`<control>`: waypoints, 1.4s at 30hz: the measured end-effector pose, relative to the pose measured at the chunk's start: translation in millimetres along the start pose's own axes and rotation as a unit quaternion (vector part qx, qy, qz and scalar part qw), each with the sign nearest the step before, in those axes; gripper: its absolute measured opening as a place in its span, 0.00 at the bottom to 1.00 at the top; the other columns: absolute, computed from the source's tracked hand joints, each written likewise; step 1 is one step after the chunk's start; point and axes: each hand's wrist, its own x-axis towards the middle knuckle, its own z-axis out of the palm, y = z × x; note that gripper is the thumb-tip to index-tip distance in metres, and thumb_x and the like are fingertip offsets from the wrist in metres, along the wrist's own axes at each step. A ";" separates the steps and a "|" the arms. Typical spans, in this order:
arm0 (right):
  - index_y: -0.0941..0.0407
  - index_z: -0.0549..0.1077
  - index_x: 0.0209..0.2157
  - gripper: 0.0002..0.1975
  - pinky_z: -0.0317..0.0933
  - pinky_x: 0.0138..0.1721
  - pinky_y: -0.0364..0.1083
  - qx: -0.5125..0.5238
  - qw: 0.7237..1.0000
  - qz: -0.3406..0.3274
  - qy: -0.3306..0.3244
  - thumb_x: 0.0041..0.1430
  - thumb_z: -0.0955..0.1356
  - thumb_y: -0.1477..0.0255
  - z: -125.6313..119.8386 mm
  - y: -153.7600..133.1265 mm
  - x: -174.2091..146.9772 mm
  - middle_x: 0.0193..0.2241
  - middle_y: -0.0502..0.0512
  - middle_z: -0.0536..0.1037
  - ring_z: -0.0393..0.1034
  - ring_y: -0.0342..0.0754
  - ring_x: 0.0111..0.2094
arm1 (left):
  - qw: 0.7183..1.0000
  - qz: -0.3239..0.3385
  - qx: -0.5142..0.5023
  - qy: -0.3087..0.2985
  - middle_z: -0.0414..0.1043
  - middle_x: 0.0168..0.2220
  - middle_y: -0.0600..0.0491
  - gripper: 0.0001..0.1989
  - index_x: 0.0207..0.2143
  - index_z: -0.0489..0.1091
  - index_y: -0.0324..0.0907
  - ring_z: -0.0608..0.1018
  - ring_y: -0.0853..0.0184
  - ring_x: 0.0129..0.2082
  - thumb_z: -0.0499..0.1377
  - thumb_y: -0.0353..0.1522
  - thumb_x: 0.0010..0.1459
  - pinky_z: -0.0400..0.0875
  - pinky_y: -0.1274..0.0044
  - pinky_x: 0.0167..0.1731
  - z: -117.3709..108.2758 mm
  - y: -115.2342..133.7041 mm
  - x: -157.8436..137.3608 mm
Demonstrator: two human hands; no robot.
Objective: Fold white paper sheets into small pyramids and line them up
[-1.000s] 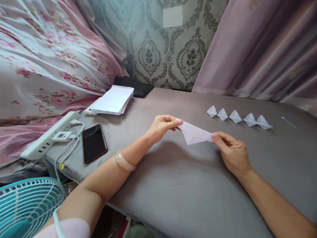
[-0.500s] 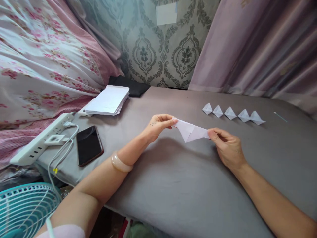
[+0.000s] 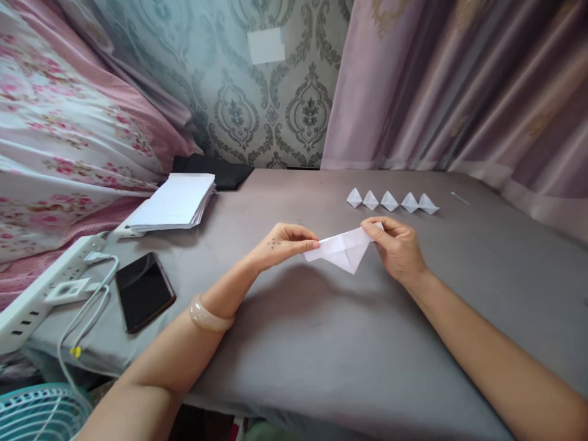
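Observation:
A folded sheet of white paper (image 3: 345,248) is stretched between my two hands above the grey cloth, its triangular flap pointing down. My left hand (image 3: 285,246) pinches its left end between thumb and fingers. At the upper right corner, my right hand (image 3: 395,245) grips the paper the same way, thumb in front. The fingertips behind the paper are hidden. Beyond my right hand stands a row of several small folded white paper shapes (image 3: 389,201), pointed at the top.
A stack of white paper (image 3: 172,201) lies at the back left by a black folded item (image 3: 214,171). Nearer are a phone (image 3: 144,292), a white power strip (image 3: 55,288) with cables, and a teal fan (image 3: 39,413). A cotton swab (image 3: 460,198) lies far right.
The paper has turned: its right end is now higher than its left, and the flap sits nearer my right hand. The camera view has swung to the right.

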 end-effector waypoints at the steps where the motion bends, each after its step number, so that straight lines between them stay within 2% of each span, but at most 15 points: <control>1: 0.52 0.76 0.28 0.12 0.63 0.36 0.47 0.022 1.000 0.009 -0.006 0.44 0.75 0.61 1.7 -5.1 2.2 0.26 0.48 0.74 0.68 0.45 0.29 | 1.000 0.004 0.002 -0.006 0.76 0.30 0.50 0.14 0.32 0.78 0.38 0.73 0.69 0.30 0.68 0.40 0.48 0.66 0.77 0.32 1.9 -0.8 0.1; 3: 0.51 0.76 0.34 0.16 0.64 0.36 0.48 0.053 0.998 0.030 -0.032 0.43 0.75 0.60 6.3 -17.1 6.7 0.27 0.47 0.74 0.69 0.45 0.31 | 1.000 0.019 0.000 0.012 0.74 0.28 0.51 0.14 0.31 0.77 0.38 0.72 0.71 0.28 0.67 0.41 0.49 0.65 0.78 0.30 6.6 -3.5 1.1; 6: 0.49 0.73 0.42 0.24 0.66 0.38 0.49 0.083 0.992 0.060 -0.078 0.42 0.76 0.58 17.9 -33.9 11.9 0.30 0.48 0.76 0.72 0.47 0.34 | 0.990 0.064 -0.041 0.118 0.72 0.27 0.54 0.15 0.30 0.74 0.38 0.70 0.73 0.26 0.67 0.41 0.49 0.63 0.79 0.28 15.0 -6.8 3.5; 9: 0.53 0.74 0.37 0.22 0.66 0.40 0.50 0.094 0.986 0.073 -0.115 0.40 0.76 0.58 35.4 -41.0 15.0 0.33 0.51 0.78 0.73 0.50 0.37 | 0.977 0.079 -0.078 0.184 0.70 0.25 0.56 0.15 0.29 0.72 0.38 0.68 0.74 0.25 0.67 0.41 0.49 0.63 0.80 0.28 22.5 -4.2 4.4; 14: 0.55 0.76 0.33 0.18 0.66 0.40 0.49 0.078 0.990 0.065 -0.095 0.38 0.78 0.63 62.7 -35.3 24.0 0.31 0.51 0.80 0.73 0.48 0.33 | 0.962 0.077 -0.114 0.234 0.68 0.24 0.57 0.16 0.28 0.70 0.39 0.68 0.74 0.24 0.67 0.42 0.48 0.63 0.80 0.28 27.1 3.8 2.8; 20: 0.55 0.77 0.33 0.18 0.68 0.39 0.48 0.055 0.983 0.084 -0.153 0.37 0.78 0.67 76.4 -36.7 34.5 0.33 0.52 0.81 0.75 0.48 0.33 | 0.960 0.064 -0.129 0.241 0.72 0.27 0.55 0.17 0.30 0.73 0.39 0.71 0.73 0.26 0.67 0.44 0.48 0.63 0.80 0.28 18.2 1.3 5.4; 23: 0.55 0.77 0.33 0.17 0.68 0.39 0.47 0.062 0.977 0.103 -0.176 0.38 0.78 0.65 77.8 -36.8 35.6 0.33 0.52 0.81 0.75 0.48 0.34 | 0.962 0.057 -0.124 0.238 0.74 0.27 0.54 0.16 0.29 0.75 0.38 0.71 0.73 0.26 0.67 0.43 0.48 0.63 0.80 0.28 14.8 -3.6 7.5; 28: 0.55 0.77 0.34 0.17 0.68 0.39 0.47 0.082 0.984 0.099 -0.120 0.43 0.76 0.61 77.5 -35.0 36.6 0.35 0.54 0.82 0.75 0.48 0.36 | 0.958 0.053 -0.104 0.262 0.73 0.25 0.55 0.15 0.28 0.75 0.38 0.70 0.74 0.24 0.67 0.42 0.50 0.62 0.81 0.25 16.1 -11.4 7.4; 32: 0.56 0.77 0.34 0.17 0.67 0.34 0.47 0.061 0.986 0.096 -0.119 0.43 0.76 0.61 74.3 -37.9 36.1 0.32 0.54 0.81 0.74 0.48 0.32 | 0.965 0.038 -0.092 0.242 0.71 0.22 0.56 0.15 0.25 0.73 0.37 0.68 0.75 0.22 0.67 0.41 0.49 0.61 0.81 0.25 17.6 -5.2 7.4; 34: 0.56 0.76 0.35 0.17 0.67 0.32 0.46 0.043 0.987 0.084 -0.131 0.44 0.75 0.62 71.4 -41.7 35.1 0.31 0.54 0.81 0.74 0.47 0.31 | 0.965 0.046 -0.114 0.233 0.73 0.25 0.55 0.13 0.27 0.75 0.38 0.71 0.74 0.26 0.68 0.40 0.48 0.64 0.80 0.29 17.7 2.8 10.1; 38: 0.56 0.75 0.38 0.16 0.62 0.28 0.44 -0.033 0.987 0.031 -0.157 0.49 0.74 0.62 67.8 -50.4 31.8 0.26 0.50 0.79 0.71 0.44 0.27 | 0.947 0.085 -0.179 0.253 0.78 0.35 0.52 0.13 0.36 0.78 0.42 0.75 0.71 0.32 0.69 0.38 0.47 0.68 0.78 0.36 18.2 18.2 21.2; 42: 0.55 0.74 0.38 0.15 0.61 0.29 0.45 -0.133 0.982 -0.020 -0.130 0.51 0.73 0.61 68.1 -55.0 28.5 0.23 0.48 0.76 0.68 0.44 0.25 | 0.940 0.093 -0.214 0.250 0.78 0.32 0.52 0.09 0.32 0.79 0.41 0.74 0.72 0.31 0.68 0.37 0.50 0.67 0.78 0.36 23.3 24.1 31.2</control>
